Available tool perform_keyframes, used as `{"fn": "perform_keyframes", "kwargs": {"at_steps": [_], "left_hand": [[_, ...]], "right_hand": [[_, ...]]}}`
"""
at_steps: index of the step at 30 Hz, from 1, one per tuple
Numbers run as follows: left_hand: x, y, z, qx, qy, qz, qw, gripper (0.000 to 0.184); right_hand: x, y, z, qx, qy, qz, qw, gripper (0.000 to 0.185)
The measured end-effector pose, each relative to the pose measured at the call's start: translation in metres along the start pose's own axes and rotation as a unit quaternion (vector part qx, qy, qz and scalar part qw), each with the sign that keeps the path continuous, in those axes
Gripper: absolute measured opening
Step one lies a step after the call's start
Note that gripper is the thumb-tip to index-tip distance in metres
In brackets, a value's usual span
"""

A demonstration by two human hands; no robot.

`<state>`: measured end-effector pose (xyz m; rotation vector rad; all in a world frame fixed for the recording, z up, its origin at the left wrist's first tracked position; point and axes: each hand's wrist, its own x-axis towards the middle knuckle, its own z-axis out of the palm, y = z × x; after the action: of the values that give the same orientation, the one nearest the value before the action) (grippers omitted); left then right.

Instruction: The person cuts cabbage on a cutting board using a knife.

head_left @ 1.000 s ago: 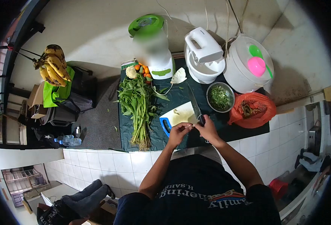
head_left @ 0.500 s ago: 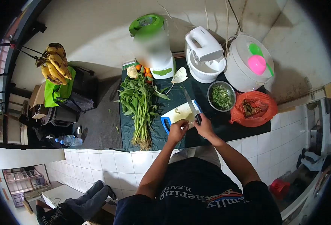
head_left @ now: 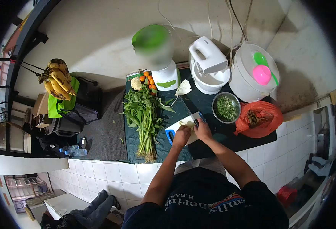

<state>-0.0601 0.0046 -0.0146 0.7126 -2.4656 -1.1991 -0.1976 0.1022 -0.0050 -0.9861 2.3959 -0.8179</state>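
Note:
My right hand [head_left: 203,131] is closed around the dark handle of a kitchen knife [head_left: 188,109], whose blade points away from me over the cutting board. That white cutting board [head_left: 194,141] has a blue edge and lies near the front of the table. My left hand [head_left: 182,136] rests over the board with its fingers bent together; what they hold is hidden. Small pale pieces [head_left: 187,123] lie just beyond my fingertips, too small to name. Right of the board is a metal bowl [head_left: 226,108] of chopped greens. To the left lies a bundle of leafy greens with roots [head_left: 142,116].
Behind stand a green-and-white blender [head_left: 165,78], a hand mixer on its white bowl [head_left: 208,57] and a large white container [head_left: 248,72]. A red plastic bag [head_left: 267,124] sits at the right. Bananas [head_left: 59,82] hang left. Another person's legs [head_left: 95,208] show lower left.
The whole view has shifted slightly, so the table appears lower. My right hand and the knife have turned and come closer to my left hand over the board.

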Motion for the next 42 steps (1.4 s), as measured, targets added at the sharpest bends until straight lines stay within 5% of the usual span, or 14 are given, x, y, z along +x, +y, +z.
{"fn": "perform_keyframes", "kwargs": {"at_steps": [3, 10, 13, 15, 16, 28, 31, 39, 42], "left_hand": [[-0.001, 0.006, 0.001, 0.001, 0.005, 0.05, 0.999, 0.016], [0.008, -0.006, 0.025, 0.04, 0.056, -0.015, 0.998, 0.019], [0.014, -0.008, 0.027, 0.138, 0.019, 0.087, 0.986, 0.018], [0.013, 0.01, 0.022, 0.011, 0.057, -0.065, 0.996, 0.017], [0.014, 0.009, 0.023, 0.012, 0.057, -0.065, 0.996, 0.017], [0.018, 0.004, 0.017, 0.113, 0.041, 0.081, 0.989, 0.011], [0.016, 0.006, 0.019, 0.094, 0.035, 0.068, 0.993, 0.011], [0.018, 0.009, 0.033, 0.061, 0.046, -0.049, 0.996, 0.014], [0.013, 0.006, 0.035, 0.034, 0.066, -0.019, 0.997, 0.014]], "right_hand": [[0.0, 0.0, -0.003, -0.001, -0.015, 0.013, 1.0, 0.043], [-0.007, 0.003, -0.004, 0.002, 0.004, 0.002, 1.0, 0.04], [-0.007, 0.001, -0.007, 0.001, -0.002, 0.007, 1.0, 0.04], [-0.006, 0.004, -0.006, 0.003, 0.002, 0.004, 1.0, 0.043], [-0.006, 0.006, -0.004, 0.005, 0.006, 0.0, 1.0, 0.045], [-0.019, 0.012, -0.013, 0.061, 0.054, -0.009, 0.997, 0.036], [-0.046, 0.014, -0.03, 0.028, 0.014, 0.063, 0.997, 0.037], [-0.113, 0.022, -0.049, 0.061, 0.024, 0.023, 0.998, 0.035], [-0.119, 0.016, -0.048, 0.072, 0.009, 0.015, 0.997, 0.039]]}}
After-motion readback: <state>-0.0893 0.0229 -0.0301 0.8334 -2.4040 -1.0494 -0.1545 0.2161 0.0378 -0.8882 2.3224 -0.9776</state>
